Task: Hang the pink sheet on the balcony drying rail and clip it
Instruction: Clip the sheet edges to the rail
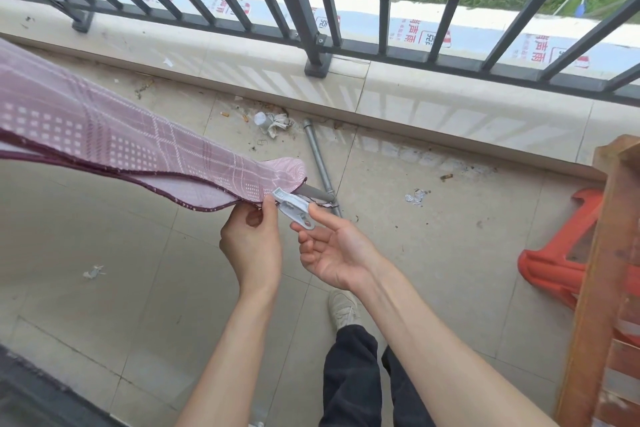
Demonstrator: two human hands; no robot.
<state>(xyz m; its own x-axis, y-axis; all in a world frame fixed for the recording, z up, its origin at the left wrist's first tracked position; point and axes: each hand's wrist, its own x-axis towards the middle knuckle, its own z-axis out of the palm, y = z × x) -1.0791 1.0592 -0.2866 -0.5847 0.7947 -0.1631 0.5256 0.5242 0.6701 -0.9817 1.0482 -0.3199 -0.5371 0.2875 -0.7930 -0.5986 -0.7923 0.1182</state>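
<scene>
The pink patterned sheet (104, 135) hangs over the drying rail (317, 193), of which only a short grey end shows past the cloth's right edge. A pale grey clip (292, 210) sits at that edge of the sheet, by the rail's end. My left hand (252, 239) pinches the sheet's lower hem and the clip's upper end between thumb and fingers. My right hand (332, 250) is palm up just right of the clip, its fingers loosely spread, with the fingertips touching the clip's lower end.
The dark metal railing (311, 31) runs along the far side, above a low tiled kerb. A grey pipe (318, 156) and bits of litter lie on the tiled floor. An orange plastic stool (561, 253) and a wooden frame (602, 270) stand at right.
</scene>
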